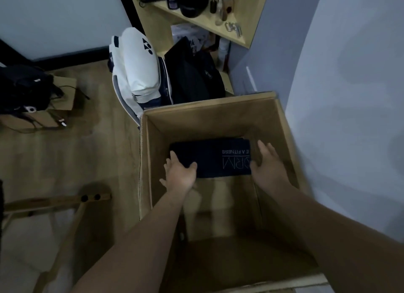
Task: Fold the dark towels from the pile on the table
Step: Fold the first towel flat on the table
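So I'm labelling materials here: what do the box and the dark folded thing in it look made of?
The box: brown corrugated cardboard, matte; fluting shows on its left edge. The folded towel: soft dark fabric, likely woven, with pale printed lettering.

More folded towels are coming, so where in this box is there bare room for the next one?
The cardboard box floor is bare on the near side, between the folded dark towel and the near wall. The far half is crowded: the towel lies there with the left hand and right hand at its ends.
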The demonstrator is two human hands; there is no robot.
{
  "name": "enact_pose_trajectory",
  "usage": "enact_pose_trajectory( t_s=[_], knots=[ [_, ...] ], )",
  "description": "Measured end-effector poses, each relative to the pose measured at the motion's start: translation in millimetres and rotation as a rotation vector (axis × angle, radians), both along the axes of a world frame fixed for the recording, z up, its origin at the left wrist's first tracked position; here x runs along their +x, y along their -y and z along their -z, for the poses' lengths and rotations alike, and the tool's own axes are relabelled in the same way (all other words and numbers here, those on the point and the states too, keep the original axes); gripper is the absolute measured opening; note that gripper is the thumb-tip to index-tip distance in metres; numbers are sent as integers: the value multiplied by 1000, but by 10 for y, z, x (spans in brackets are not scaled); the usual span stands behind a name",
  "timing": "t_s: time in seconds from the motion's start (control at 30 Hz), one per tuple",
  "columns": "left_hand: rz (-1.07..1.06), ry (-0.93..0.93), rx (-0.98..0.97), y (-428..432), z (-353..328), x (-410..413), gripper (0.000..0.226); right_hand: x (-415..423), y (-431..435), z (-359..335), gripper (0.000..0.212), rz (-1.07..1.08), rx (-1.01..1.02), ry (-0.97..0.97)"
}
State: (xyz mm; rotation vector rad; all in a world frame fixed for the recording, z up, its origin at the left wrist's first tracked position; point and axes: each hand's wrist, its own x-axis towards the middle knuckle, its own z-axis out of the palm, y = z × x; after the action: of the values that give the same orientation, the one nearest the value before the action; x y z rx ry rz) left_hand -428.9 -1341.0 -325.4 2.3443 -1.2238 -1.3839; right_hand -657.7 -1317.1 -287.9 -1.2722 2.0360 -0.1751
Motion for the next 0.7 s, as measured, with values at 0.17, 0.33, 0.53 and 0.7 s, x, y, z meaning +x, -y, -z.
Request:
enact_pose_trajectory(
  t_s=[0.17,0.33,0.53,0.7],
  knots=[
    [15,-74,-3,-264,-164,-53,83,100,-274,-248,62,-164,50,-32],
    [191,-67,-73,-408,-654,-81,78,254,-431,-639,60,-347,14,-88],
    [254,168,-224,-836,-1423,160,76,574,-539,-1389,58,-622,-25,-170],
    [60,423,-332,-1751,-2332,827,73,1598,-720,-2385,58,-1034,-283,-220]
  ],
)
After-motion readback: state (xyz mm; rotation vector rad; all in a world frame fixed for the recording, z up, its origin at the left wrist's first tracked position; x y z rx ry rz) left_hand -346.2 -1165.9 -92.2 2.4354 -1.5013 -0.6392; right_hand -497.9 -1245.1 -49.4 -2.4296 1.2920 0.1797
